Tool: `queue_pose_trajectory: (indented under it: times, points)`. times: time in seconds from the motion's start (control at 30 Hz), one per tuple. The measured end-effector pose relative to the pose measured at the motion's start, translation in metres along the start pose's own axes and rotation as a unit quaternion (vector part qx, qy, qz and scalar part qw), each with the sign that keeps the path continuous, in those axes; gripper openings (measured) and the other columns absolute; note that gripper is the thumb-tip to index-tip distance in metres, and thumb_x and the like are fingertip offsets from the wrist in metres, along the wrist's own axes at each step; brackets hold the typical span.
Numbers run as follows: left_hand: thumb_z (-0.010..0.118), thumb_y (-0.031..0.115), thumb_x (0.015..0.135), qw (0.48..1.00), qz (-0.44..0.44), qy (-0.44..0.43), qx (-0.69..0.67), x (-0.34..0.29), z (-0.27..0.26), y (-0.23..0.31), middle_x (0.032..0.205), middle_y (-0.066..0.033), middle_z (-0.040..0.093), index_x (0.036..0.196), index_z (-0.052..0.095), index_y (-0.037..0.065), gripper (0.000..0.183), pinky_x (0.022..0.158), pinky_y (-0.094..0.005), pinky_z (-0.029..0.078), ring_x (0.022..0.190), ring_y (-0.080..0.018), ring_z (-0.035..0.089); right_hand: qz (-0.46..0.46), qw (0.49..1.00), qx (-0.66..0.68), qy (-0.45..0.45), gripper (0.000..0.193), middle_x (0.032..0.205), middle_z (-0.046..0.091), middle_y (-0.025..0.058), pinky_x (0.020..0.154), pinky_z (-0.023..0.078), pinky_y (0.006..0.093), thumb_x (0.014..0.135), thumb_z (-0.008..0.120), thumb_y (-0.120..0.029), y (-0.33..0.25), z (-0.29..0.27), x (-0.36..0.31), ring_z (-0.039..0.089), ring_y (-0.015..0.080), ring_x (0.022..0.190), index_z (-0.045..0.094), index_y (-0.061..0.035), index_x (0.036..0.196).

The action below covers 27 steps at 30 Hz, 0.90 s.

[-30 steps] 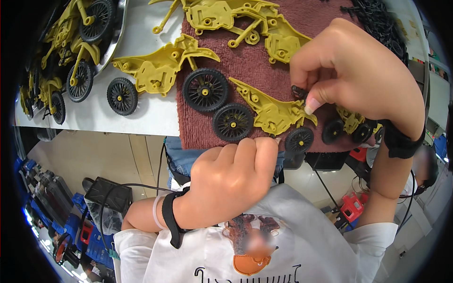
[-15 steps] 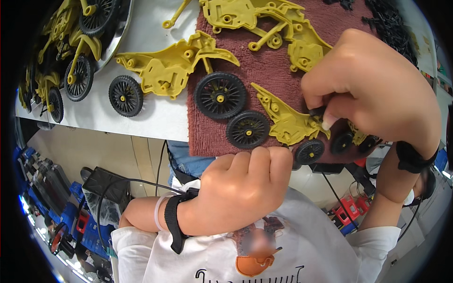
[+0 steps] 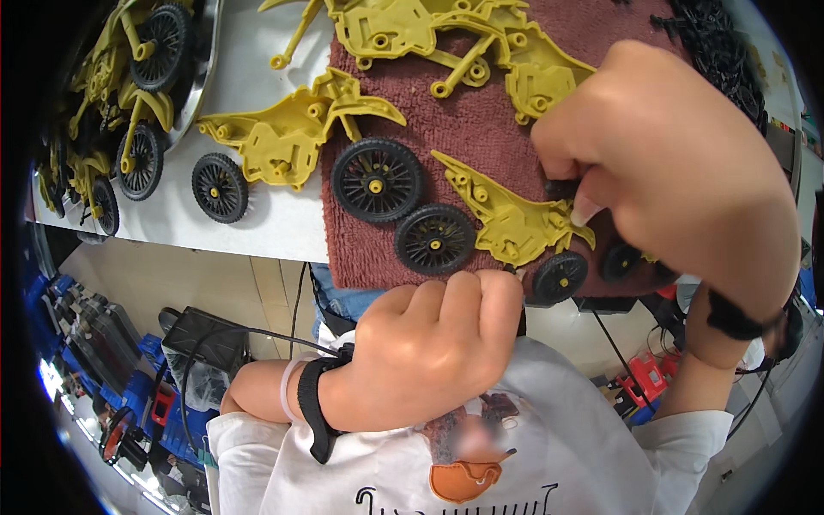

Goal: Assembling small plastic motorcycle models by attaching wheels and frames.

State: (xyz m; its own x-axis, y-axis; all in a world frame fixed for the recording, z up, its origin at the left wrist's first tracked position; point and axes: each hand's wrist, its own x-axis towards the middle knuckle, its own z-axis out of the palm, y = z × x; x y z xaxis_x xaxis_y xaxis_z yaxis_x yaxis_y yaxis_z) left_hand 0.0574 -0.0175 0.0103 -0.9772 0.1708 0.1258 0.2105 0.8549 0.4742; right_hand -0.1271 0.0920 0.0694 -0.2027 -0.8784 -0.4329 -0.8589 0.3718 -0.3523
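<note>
On the maroon towel (image 3: 378, 266) lies a small yellow toy motorcycle body half (image 3: 515, 219) with black spoked wheels beside it, including one wheel (image 3: 436, 240) and a smaller one (image 3: 560, 276). My right hand (image 3: 669, 163) is over the body's right end, thumb and fingertips pinched on a small black part (image 3: 560, 189), mostly hidden. My left hand (image 3: 442, 339) is closed in a loose fist at the table's near edge, knuckles up; what its fingers hold, if anything, is hidden. A larger yellow body half (image 3: 287, 137) rests to the left with a large black wheel (image 3: 378, 180).
More yellow body halves (image 3: 390, 30) lie at the back of the towel. A heap of small black parts (image 3: 712, 51) is at the far right. On the left, a metal tray (image 3: 206, 77) holds several yellow motorcycles with black wheels. A wheel (image 3: 220, 187) lies on the white table (image 3: 283, 227).
The view has shifted slightly, so the table things appear farther left and a little lower. My right hand keeps its pinch at the small body's end; my left fist stays at the edge.
</note>
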Motion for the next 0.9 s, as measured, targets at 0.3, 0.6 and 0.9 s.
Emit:
queue_pose_trajectory:
  times: [0.3, 0.6, 0.9]
  points:
    - [0.07, 0.009, 0.077, 0.999, 0.018, 0.002, 0.036, 0.0, 0.003, 0.004, 0.056, 0.0014, 0.035, 0.07, 0.05, 0.007, 0.021, 0.037, -0.0258, 0.031, 0.041, -0.0104, 0.041, 0.115, 0.974, -0.08, 0.176, 0.023, 0.066, 0.051, 0.0067, 0.062, 0.043, 0.036, 0.064, 0.061, 0.003, -0.029, 0.016, -0.009, 0.053, 0.0277, 0.069, 0.057, -0.0055, 0.085]
    - [0.066, 0.009, 0.074, 0.997, 0.038, 0.001, 0.065, 0.001, 0.001, 0.004, 0.056, 0.0025, 0.036, 0.07, 0.048, 0.007, 0.018, 0.038, -0.0238, 0.031, 0.043, -0.0081, 0.043, 0.126, 0.986, -0.057, 0.097, 0.014, 0.063, 0.054, 0.008, 0.061, 0.04, 0.0398, 0.068, 0.059, -0.001, -0.021, 0.007, -0.004, 0.054, 0.0288, 0.067, 0.049, -0.0044, 0.077]
    - [0.067, 0.012, 0.075, 0.999, 0.014, 0.03, -0.025, 0.003, 0.001, 0.004, 0.055, 0.0002, 0.045, 0.072, 0.047, 0.009, 0.02, 0.039, -0.0284, 0.038, 0.043, -0.0138, 0.052, 0.119, 0.957, -0.13, 0.23, 0.031, 0.071, 0.061, 0.0132, 0.062, 0.047, 0.0424, 0.063, 0.074, -0.004, -0.02, 0.023, -0.018, 0.062, 0.0353, 0.071, 0.053, -0.0012, 0.086]
